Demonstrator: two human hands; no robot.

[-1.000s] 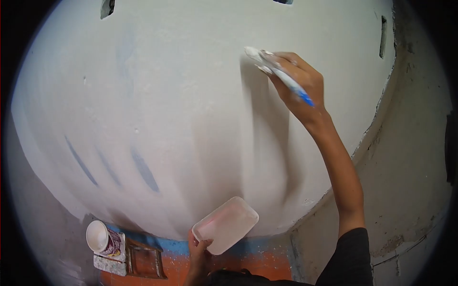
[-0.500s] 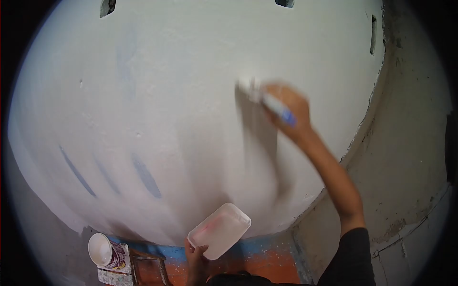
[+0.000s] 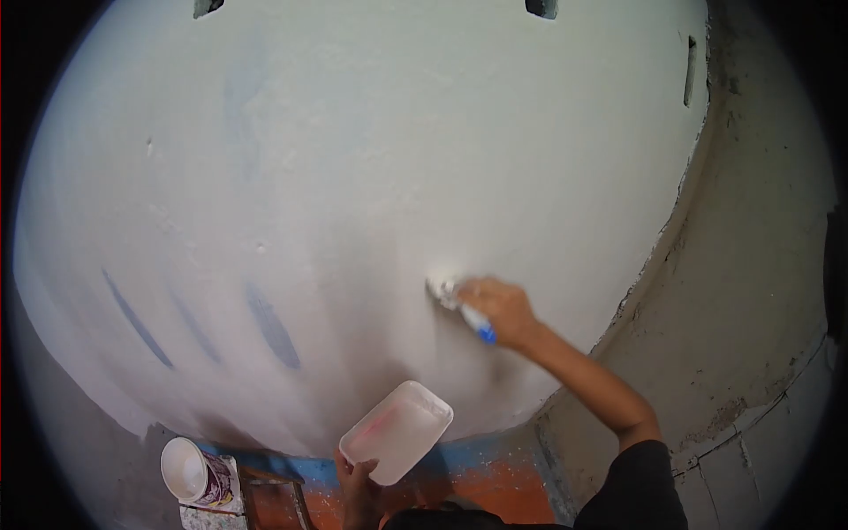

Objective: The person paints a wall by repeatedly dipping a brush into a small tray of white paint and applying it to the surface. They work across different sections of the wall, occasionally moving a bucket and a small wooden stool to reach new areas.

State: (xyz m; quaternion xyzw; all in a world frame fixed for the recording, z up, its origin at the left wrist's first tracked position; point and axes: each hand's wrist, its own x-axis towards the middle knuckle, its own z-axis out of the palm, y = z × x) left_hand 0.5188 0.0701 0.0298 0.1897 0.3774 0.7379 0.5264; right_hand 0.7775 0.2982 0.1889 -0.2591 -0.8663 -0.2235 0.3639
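My right hand (image 3: 499, 311) is closed around a paintbrush (image 3: 478, 323) with a white handle that ends in blue. The bristles touch the white wall (image 3: 371, 159) at its lower middle, partly hidden by glare and a slight blur. Low in the view, my left hand (image 3: 358, 484) grips the near left edge of a shallow white plastic tray (image 3: 397, 433), thumb over the rim. A faint pink smear shows inside the tray. Bluish-grey streaks mark the wall at the lower left.
A white bucket (image 3: 187, 470) with a printed side stands on a paint-spattered stool or ladder top (image 3: 216, 514) at lower left. A bare grey wall (image 3: 751, 265) meets the white one at the right. The orange and blue floor (image 3: 477, 481) lies below.
My right hand has swept the paintbrush downward and slightly left along the wall. The tray in my left hand has shifted a little to the left.
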